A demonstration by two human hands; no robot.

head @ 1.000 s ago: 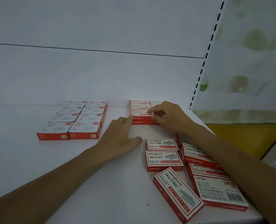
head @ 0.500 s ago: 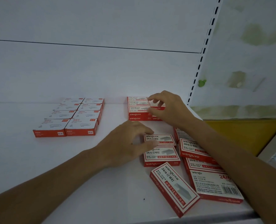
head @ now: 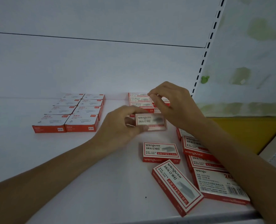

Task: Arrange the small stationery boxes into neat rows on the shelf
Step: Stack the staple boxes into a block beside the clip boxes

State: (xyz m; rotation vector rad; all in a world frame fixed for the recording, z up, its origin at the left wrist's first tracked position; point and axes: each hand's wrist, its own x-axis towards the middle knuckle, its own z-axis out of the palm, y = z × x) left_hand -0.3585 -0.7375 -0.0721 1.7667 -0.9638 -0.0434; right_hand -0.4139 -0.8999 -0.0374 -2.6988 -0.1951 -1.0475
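My left hand point(head: 118, 128) grips a red-and-white staple box point(head: 150, 122) and holds it just above the shelf point(head: 66, 167), blurred by motion. Right behind it stands a neat block of the same staple boxes point(head: 139, 100) against the back wall. My right hand point(head: 174, 102) hovers over the block's right column, thumb and fingers pinching a box there that is mostly hidden. Loose staple boxes lie in front: one straight point(head: 160, 151), one turned diagonally point(head: 176, 186), and several overlapping under my right forearm point(head: 195, 146).
A tidy two-column block of paper-clip boxes point(head: 72, 110) sits at the back left. The slotted shelf upright point(head: 203, 62) marks the right end, and the shelf's front edge point(head: 150, 220) runs close to the diagonal box.
My left hand closed on the nearest loose staple box and lifted it toward the back block. My right hand stayed at the block's right column, slightly raised.
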